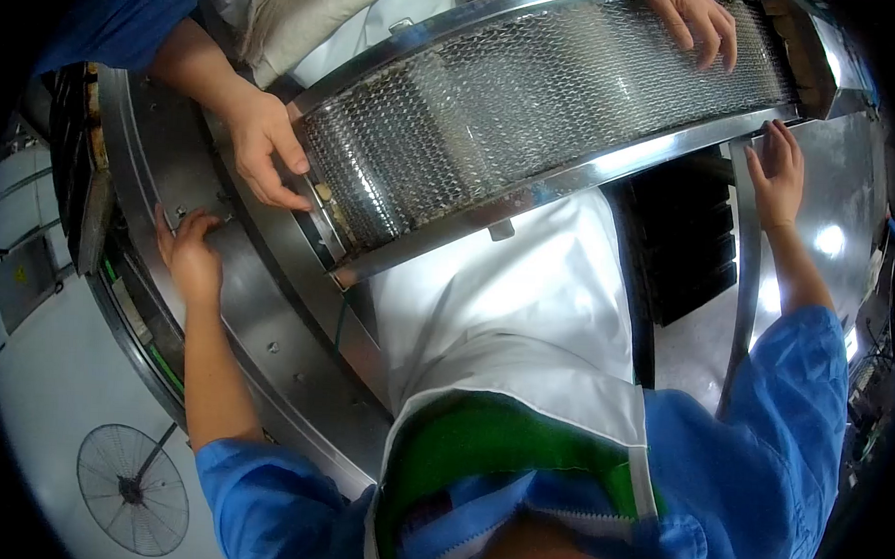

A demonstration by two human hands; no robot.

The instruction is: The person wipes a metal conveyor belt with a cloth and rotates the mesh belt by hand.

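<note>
A wire-mesh belt (535,103) runs between bright rails (582,173); a co-worker's fingers (726,37) reach over it, whether touching I cannot tell.

Mesh (535,103) blocks fwd; dark gap (681,245) poss. passable.

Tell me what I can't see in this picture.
Head view, cut off by the top edge: the arm above the co-worker's left hand over the metal mesh.
Head view, hidden by the metal mesh: the lower end of the white apron.
Head view, too small: yellow mark at left.
</note>
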